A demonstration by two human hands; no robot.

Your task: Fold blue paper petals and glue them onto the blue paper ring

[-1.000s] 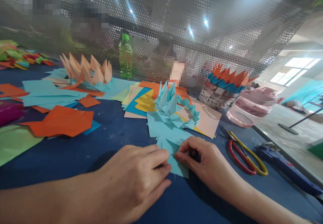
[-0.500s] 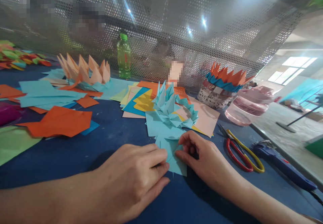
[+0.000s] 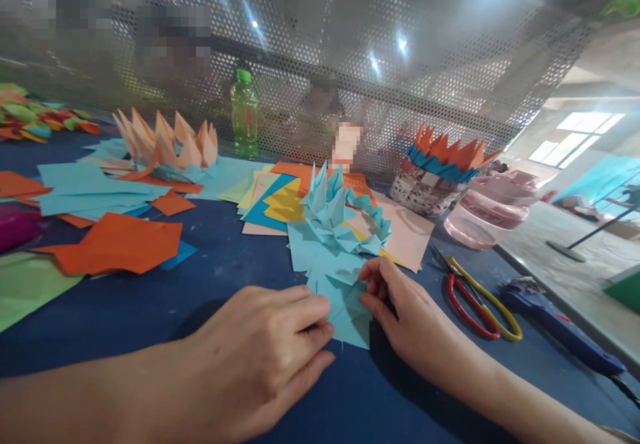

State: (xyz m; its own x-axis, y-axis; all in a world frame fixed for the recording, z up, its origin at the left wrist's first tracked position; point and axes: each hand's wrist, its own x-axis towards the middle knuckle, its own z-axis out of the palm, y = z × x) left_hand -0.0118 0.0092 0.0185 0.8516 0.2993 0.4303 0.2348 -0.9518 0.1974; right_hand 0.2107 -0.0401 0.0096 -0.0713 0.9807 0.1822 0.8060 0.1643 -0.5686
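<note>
Blue table [image 3: 225, 267], dark, ran across the lower frame. Upper centre: green bottle [image 3: 245, 112], upright, against the perforated metal screen [image 3: 450, 64]. Left of the bottle: peach paper crown [image 3: 170, 143] on pale blue sheets [image 3: 85, 187]. Centre left: orange sheet [image 3: 117, 244], flat; green sheet [image 3: 25, 284] at the lower left edge. Centre: mixed stack of yellow and blue sheets [image 3: 280, 201]. Right of centre: orange-and-blue paper crown [image 3: 447, 154] atop a patterned basket [image 3: 423, 194], pink plastic container [image 3: 487, 211] just beside it. Lower right: scissors [image 3: 454, 269], red and yellow handles, near a blue tool [image 3: 550, 321].
</note>
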